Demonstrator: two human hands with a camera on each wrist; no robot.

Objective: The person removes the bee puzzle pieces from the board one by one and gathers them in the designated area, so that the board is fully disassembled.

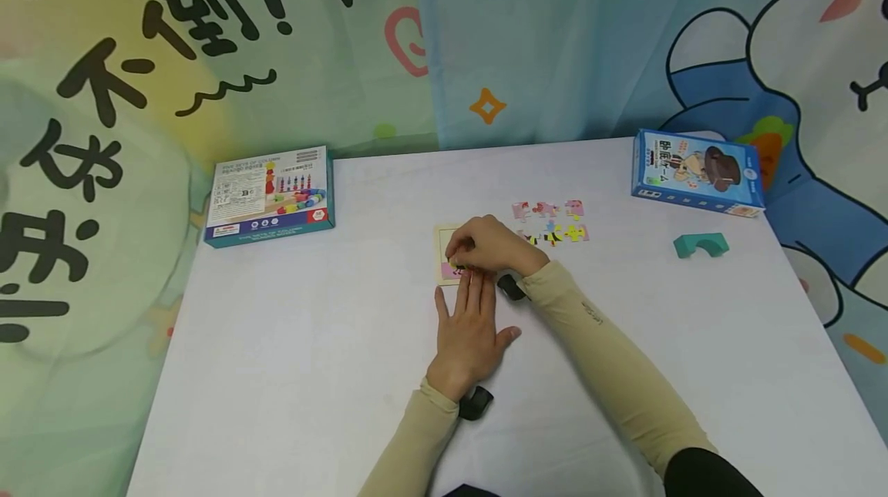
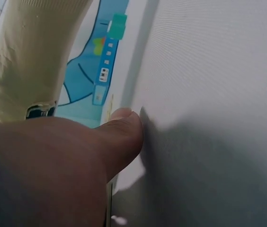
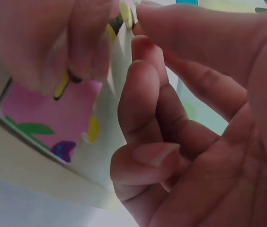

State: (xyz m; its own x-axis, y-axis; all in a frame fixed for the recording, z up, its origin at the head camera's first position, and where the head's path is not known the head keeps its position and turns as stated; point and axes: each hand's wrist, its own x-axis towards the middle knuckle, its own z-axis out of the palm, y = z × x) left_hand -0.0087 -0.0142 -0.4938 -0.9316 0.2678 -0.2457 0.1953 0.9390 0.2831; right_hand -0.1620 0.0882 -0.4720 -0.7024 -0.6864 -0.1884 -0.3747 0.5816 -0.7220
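A small puzzle board (image 1: 439,260) with a cream frame lies flat on the table, partly hidden by both hands. My left hand (image 1: 468,339) stretches its fingers forward, their tips resting on the board's lower edge. Over the board, my right hand (image 1: 494,244) pinches a yellow and black puzzle piece (image 3: 126,13) between thumb and forefinger. In the right wrist view, a joined pink section (image 3: 79,106) with green leaves fills a corner of the frame, beneath the left fingers. Several loose puzzle pieces (image 1: 574,233) lie in two rows to the right of the board.
A flat game box (image 1: 270,193) lies at the back left of the white table (image 1: 312,343). At the back right is a blue box (image 1: 697,172), with a teal arch block (image 1: 701,244) in front of it. A printed curtain (image 1: 513,35) hangs behind.
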